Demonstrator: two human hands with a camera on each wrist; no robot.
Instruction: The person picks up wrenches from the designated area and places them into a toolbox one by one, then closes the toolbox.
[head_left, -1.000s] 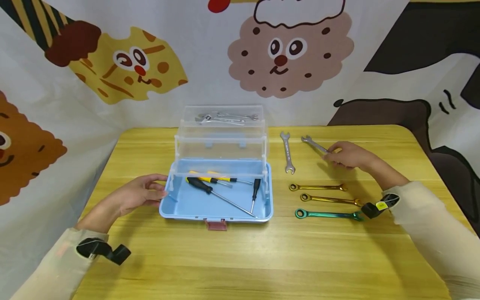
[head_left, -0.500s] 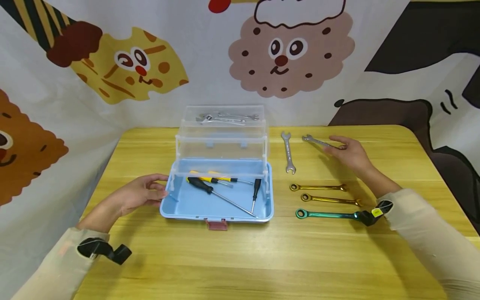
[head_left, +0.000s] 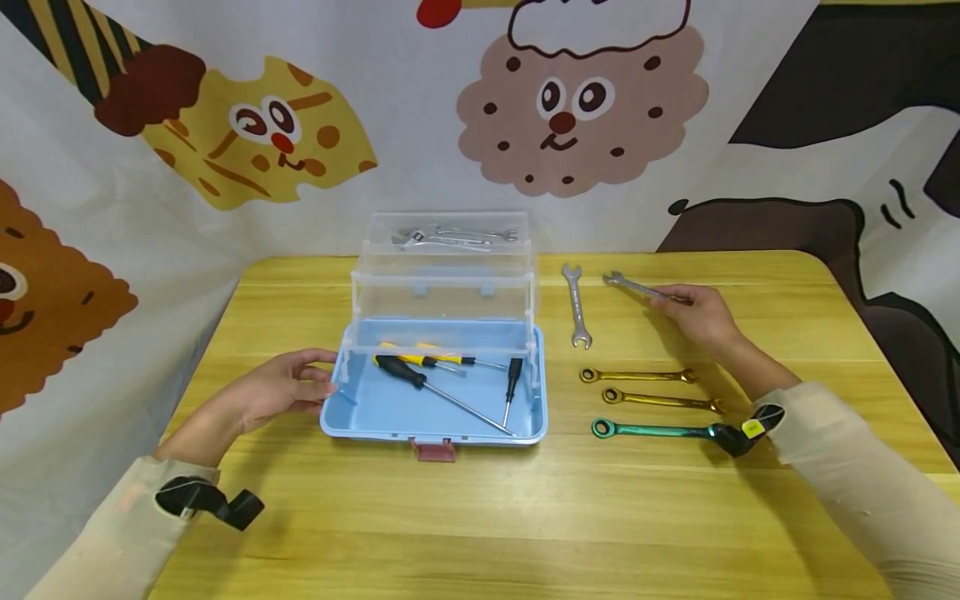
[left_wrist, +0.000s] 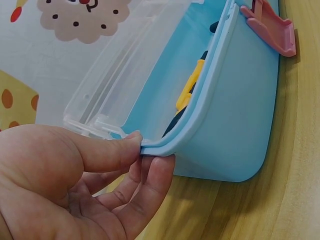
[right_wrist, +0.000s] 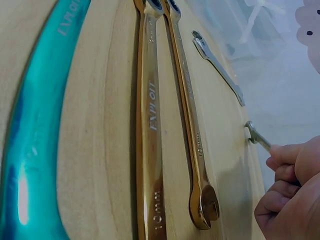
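Head view: the toolbox (head_left: 405,413) is pinched at its rim (left_wrist: 162,149) by the left hand (head_left: 276,387), presumably for steadiness, while a silver wrench (head_left: 633,286), farther right, is pinched toward one end by the right hand (head_left: 699,317), perhaps for control.

The right grip (head_left: 703,317) (splayed a moment ago) has gathered round its silver wrench (head_left: 637,287).
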